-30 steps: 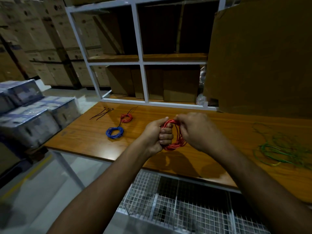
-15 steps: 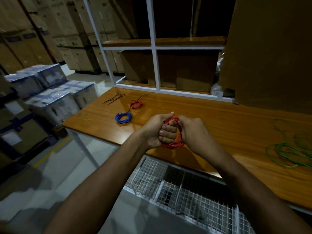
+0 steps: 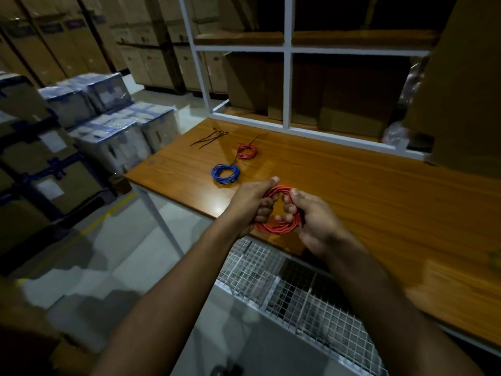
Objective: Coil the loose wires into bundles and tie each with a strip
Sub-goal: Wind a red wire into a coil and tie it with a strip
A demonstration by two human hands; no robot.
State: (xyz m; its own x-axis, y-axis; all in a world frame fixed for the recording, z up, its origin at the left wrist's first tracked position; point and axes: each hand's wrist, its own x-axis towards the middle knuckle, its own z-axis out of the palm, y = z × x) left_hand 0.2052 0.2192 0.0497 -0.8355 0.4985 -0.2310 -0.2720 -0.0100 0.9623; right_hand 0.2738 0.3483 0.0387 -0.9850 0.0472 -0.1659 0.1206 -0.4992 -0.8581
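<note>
Head view: we look down on a wooden table (image 3: 366, 191) with both forearms reaching in from below.
Far left: wrapped boxes (image 3: 113, 123) are stacked on the floor beside the table end, with cartons behind them.
Spare strips: dark tie strips (image 3: 210, 138) lie near the table's left back corner, untouched.
Finished bundles: a small red bundle (image 3: 246, 151) and a blue bundle (image 3: 225, 173) lie on the table just right of the strips; a dark strip seems to trail from the red one.
Left hand (image 3: 250, 203): fingers curl round the left side of the red wire coil (image 3: 279, 226), thumb stretched along the top.
Task's thing: the coil hangs between our two hands just above the table's near edge, its loops gathered into one ring.
Right hand (image 3: 311, 221): fingers hook through the ring and grip its right side, palm turned toward us.
Step in hand: we judge the coiling of this wire nearly done and the tie not yet on.
How to do it well: we should keep one hand pinching all loops at one spot so none springs loose, free the other to fetch a strip, then wrap it where the loops lie tightest.
Pose: both wrists are raised and bent inward, forearms converging on the coil.
Right side: the table runs on out of frame.
</note>
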